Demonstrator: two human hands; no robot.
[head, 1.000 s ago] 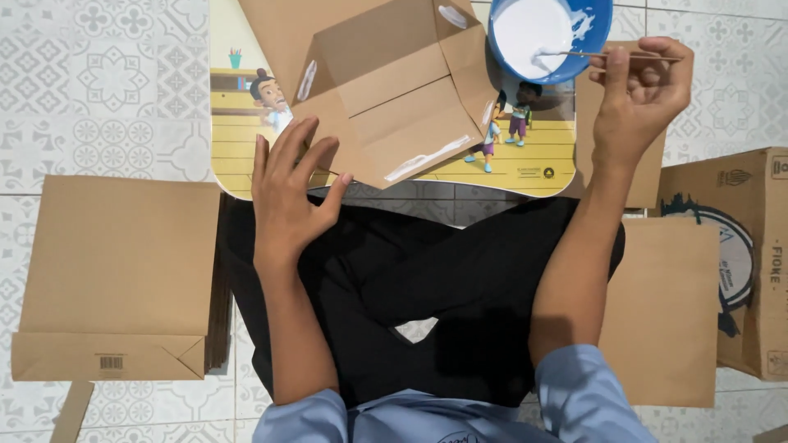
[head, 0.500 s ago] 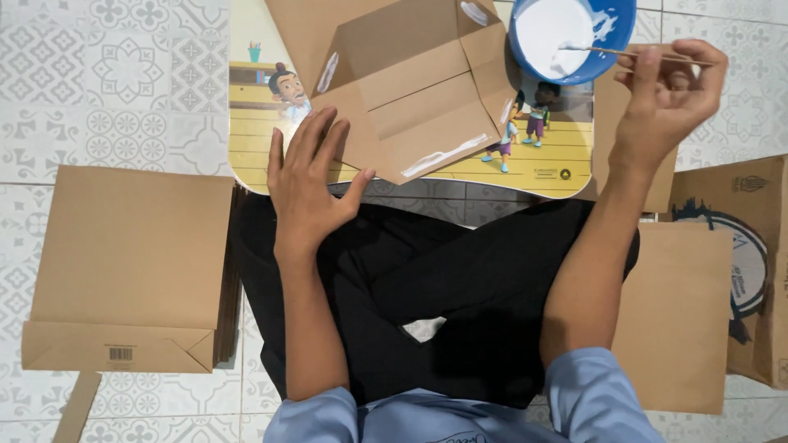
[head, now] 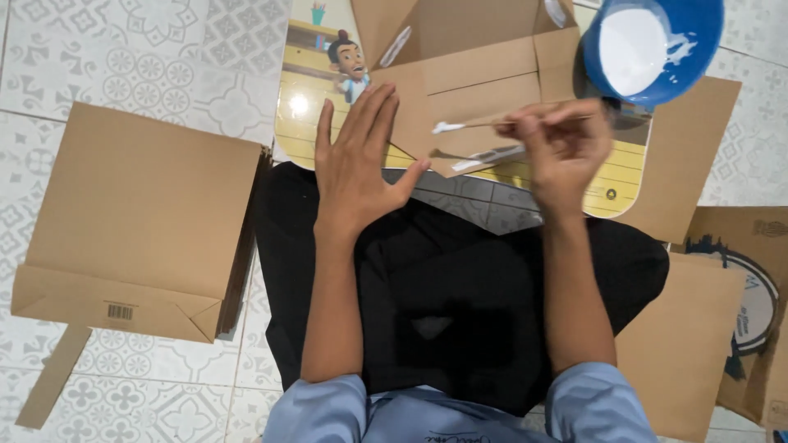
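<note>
We press our open left hand (head: 361, 164) flat beside the folded paper bag (head: 476, 90). Our right hand (head: 558, 148) pinches a glue-tipped stick (head: 472, 125) over it, below the blue bowl (head: 657, 45).

Two hands show: the left hand (head: 361, 168) spread flat, the right hand (head: 560, 148) pinching one thin stick (head: 492, 125) tipped with white paste. One blue bowl (head: 652, 47) of white paste sits far right. One low cartoon-printed table (head: 607, 184) lies ahead. One unfolded brown paper bag (head: 472, 90) rests on it. One stack of flat brown bags (head: 135, 221) lies left, one loose paper strip (head: 51, 376) near left, and one printed cardboard box (head: 751, 303) right.
</note>
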